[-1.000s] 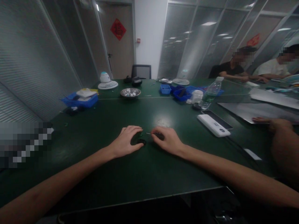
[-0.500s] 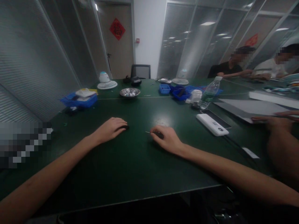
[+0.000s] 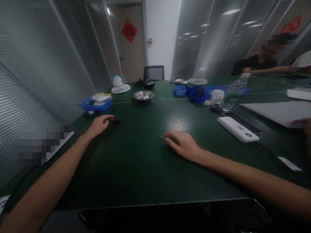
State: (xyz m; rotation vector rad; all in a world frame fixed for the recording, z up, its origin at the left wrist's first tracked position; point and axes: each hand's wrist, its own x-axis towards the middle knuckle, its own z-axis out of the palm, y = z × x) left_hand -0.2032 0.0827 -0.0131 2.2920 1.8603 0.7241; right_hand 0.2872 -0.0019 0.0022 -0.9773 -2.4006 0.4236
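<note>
My left hand (image 3: 100,124) reaches out to the left over the dark green table (image 3: 145,168), fingers curled, with a small black part (image 3: 116,122) at its fingertips. Whether it grips the part or only touches it is unclear. My right hand (image 3: 183,145) rests on the table near the middle, closed on a thin dark tool (image 3: 167,138) whose metal tip points left.
A blue bin (image 3: 96,104) with white items stands beyond my left hand. A metal dish (image 3: 143,95), a small white fan (image 3: 120,85), more blue bins (image 3: 194,92), a water bottle (image 3: 233,92) and a white device (image 3: 238,128) lie farther back. Another person sits at the far right.
My left hand has slid the small black part away from my right hand, out to the left toward the blue bin. My right hand has stayed put. The view has turned left.
</note>
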